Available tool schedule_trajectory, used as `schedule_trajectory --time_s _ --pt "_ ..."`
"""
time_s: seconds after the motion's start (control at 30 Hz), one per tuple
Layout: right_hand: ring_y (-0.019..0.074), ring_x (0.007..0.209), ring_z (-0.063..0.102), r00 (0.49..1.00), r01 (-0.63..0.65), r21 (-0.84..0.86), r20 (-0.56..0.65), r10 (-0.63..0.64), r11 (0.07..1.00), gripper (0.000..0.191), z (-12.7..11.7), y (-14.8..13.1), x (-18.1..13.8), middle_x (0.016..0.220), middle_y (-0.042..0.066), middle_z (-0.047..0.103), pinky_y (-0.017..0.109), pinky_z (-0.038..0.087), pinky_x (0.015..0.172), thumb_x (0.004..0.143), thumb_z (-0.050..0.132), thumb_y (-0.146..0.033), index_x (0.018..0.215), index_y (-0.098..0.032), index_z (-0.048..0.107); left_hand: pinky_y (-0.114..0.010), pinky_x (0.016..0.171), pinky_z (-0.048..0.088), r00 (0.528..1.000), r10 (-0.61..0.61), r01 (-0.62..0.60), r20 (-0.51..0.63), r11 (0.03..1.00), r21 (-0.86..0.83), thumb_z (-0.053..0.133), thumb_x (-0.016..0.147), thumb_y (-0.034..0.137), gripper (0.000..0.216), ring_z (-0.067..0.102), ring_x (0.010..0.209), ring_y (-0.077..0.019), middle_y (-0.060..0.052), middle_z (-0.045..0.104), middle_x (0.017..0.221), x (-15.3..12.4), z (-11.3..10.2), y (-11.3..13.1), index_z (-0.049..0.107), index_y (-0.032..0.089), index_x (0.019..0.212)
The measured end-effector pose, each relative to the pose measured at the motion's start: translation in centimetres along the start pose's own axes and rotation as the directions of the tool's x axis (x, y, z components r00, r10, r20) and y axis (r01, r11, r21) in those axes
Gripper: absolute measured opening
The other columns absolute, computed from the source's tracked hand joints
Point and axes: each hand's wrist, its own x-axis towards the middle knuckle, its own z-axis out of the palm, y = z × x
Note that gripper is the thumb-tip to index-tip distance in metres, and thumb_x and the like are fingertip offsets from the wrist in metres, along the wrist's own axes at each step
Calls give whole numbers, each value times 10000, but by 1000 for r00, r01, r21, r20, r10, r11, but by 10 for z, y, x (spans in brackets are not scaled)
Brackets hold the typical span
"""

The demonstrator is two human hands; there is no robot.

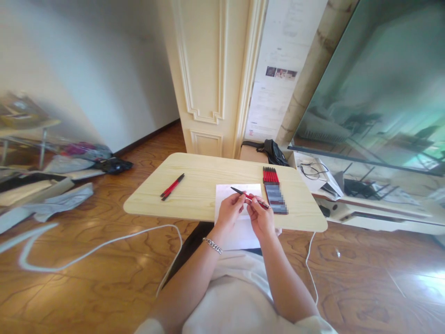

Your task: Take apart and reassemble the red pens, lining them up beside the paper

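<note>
A red and black pen (249, 197) lies slantwise between my two hands, its black end pointing up to the left. My left hand (231, 208) pinches it near the middle, and my right hand (260, 218) has its fingers closed around the other end. Beneath the hands is a white sheet of paper (222, 191) that hangs over the table's near edge. Just right of my right hand stands a pack (276, 197), partly blurred out, with several red pens (270, 175) lined up side by side at its far end.
A pair of red and black pens (173, 187) rests on the left of the pale wooden table (198, 171). A black bag (274, 152) sits behind the table. White cables (114, 241) run over the floor, and a low cabinet (382, 213) stands at right.
</note>
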Motion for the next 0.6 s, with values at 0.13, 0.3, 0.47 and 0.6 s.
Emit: schedule_trajectory --time_s 0.13,0.3,0.47,0.6 --pt "135 708 655 1000 9 -145 -26 -13 989 194 -10 0 -7 857 39 701 238 527 609 683 763 -292 845 -202 708 -208 530 368 999 -13 7 -33 984 -178 662 762 478 330 476 575 -82 -1 568 678 1 1 0 671 162 857" --pt "121 569 577 996 -35 -346 60 59 938 259 -27 -15 -6 644 24 654 247 469 536 697 739 -372 867 -178 724 -214 568 395 998 -48 53 35 986 -158 678 752 465 334 492 609 -85 -3 558 696 4 -3 2 671 148 859" --pt "135 595 593 967 -80 -448 181 178 890 320 -33 -36 -5 665 32 668 251 450 551 653 773 -352 917 -178 726 -232 618 429 983 -47 87 179 971 -221 684 756 441 345 496 616 -84 -6 558 698 5 4 5 673 141 928" --pt "118 557 563 938 -77 -553 241 248 830 345 -37 -51 0 690 34 676 251 428 529 630 784 -349 915 -161 733 -261 650 452 976 -29 64 218 986 -155 663 770 454 367 549 665 -116 -56 633 778 7 9 9 686 141 960"
